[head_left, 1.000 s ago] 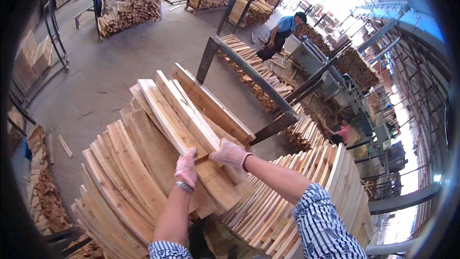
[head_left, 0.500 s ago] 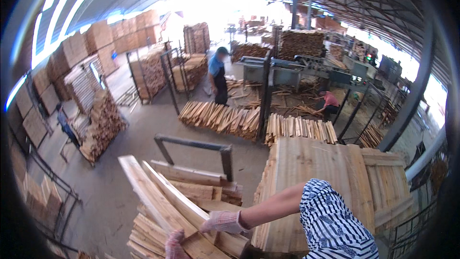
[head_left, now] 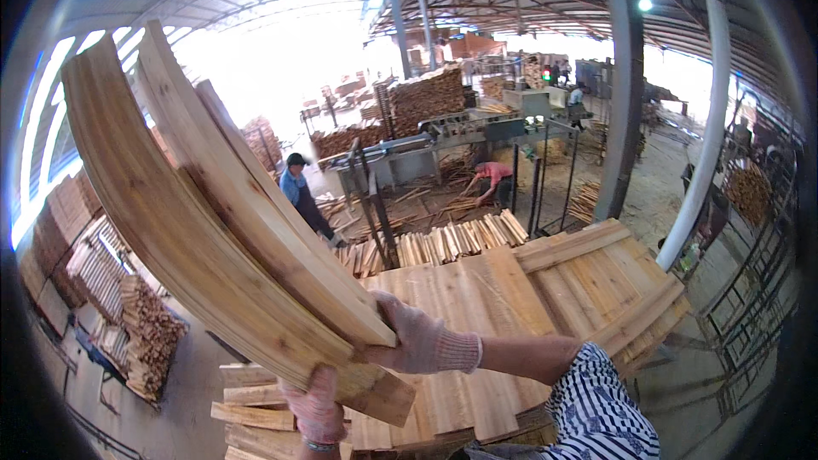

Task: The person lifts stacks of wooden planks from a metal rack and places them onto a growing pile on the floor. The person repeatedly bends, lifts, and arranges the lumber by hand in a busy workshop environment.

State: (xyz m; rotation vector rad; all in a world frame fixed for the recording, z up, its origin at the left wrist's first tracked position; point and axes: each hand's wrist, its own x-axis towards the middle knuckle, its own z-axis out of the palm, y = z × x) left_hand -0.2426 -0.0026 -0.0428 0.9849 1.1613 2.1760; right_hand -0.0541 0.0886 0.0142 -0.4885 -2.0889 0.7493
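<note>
Several long wooden boards [head_left: 213, 264] rise at a slant toward the upper left, lifted off the pile and held in both gloved hands. My left hand [head_left: 315, 406] is closed around the lower end of the nearest board. Higher up, my right hand [head_left: 417, 336] grips the boards from their right side, its fingers partly hidden beneath them. Under and beyond my arms lies a wide stack of flat planks [head_left: 460, 298]. At the lower left, a looser pile of boards [head_left: 256, 413] sits below the held ones.
A blue-shirted person [head_left: 300, 192] stands beyond the boards; another in red [head_left: 492, 181] bends over scattered sticks. A row of upright short boards [head_left: 477, 234] lies behind the plank stack. A dark steel post [head_left: 620, 85] and a pale pipe [head_left: 699, 119] rise at the right.
The boards have come up off the lower-left pile and now tilt high at the left. Both hands rose with them, and the view swung toward the right.
</note>
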